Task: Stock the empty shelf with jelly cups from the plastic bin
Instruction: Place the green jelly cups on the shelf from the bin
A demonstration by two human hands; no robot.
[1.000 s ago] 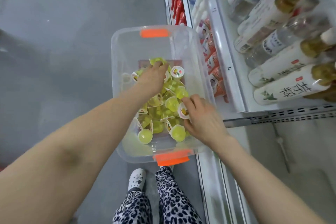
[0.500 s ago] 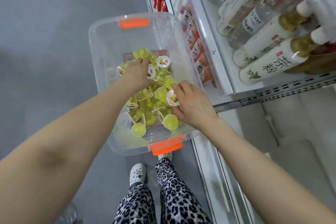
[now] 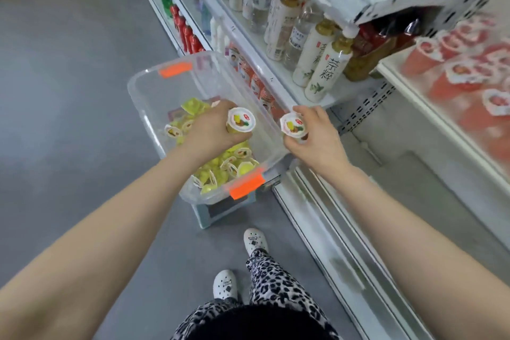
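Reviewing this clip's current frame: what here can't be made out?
Head view only.
Body of the jelly cup in the left hand: mostly wrapped by its fingers.
Second jelly cup, in the right hand: likewise, mainly the lid shows.
Pile in the plastic bin: partly covered by the left forearm, uncountable.
Red cups on the right shelf: blurred, labels unreadable.
Stand under the bin: mostly hidden by it.

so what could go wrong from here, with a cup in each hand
The left hand grips the left cup and the right hand grips the right cup, each by its side alone, so either might slip while being carried. The plastic bin seems to overhang the small stand beneath it; a bumped rim could tip it.
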